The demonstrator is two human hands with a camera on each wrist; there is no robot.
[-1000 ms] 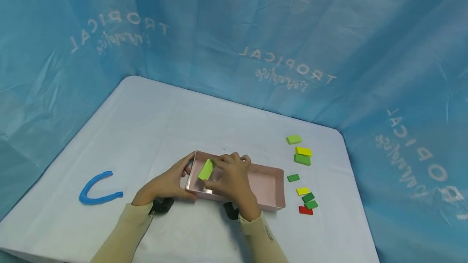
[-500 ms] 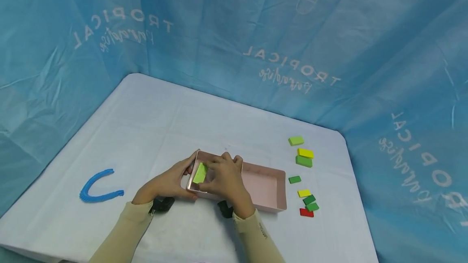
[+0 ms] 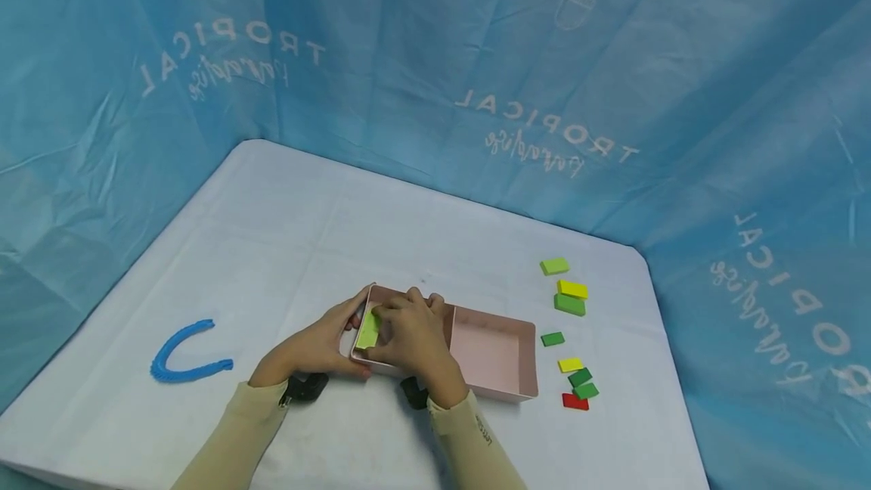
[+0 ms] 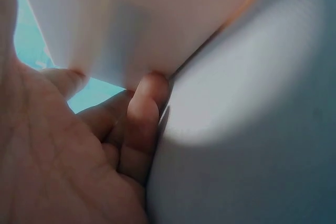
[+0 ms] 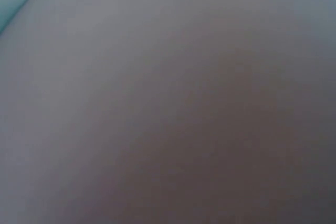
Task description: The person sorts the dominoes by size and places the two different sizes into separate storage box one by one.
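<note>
A pink two-compartment box (image 3: 495,354) lies on the white table in the head view. My left hand (image 3: 313,345) grips its left end, thumb along the near side and fingers at the far corner. In the left wrist view, fingertips of that hand (image 4: 63,140) press against the pale outer wall of the box (image 4: 173,14). My right hand (image 3: 413,335) reaches into the left compartment and pinches a lime-green block (image 3: 368,330) by its long ends, against the left end wall. The hand hides the rest of that compartment. The right wrist view is a blur.
Right of the box lie a lime block (image 3: 554,266), a yellow block (image 3: 572,289) touching a green block (image 3: 569,305), and several thinner green, yellow and red pieces, such as the red one (image 3: 575,401). A curved blue ribbed strip (image 3: 173,358) lies at the left.
My right hand has moved left and down into the box with the lime-green block, which now sits lower, along the end wall. The left hand keeps its grip on the box.
</note>
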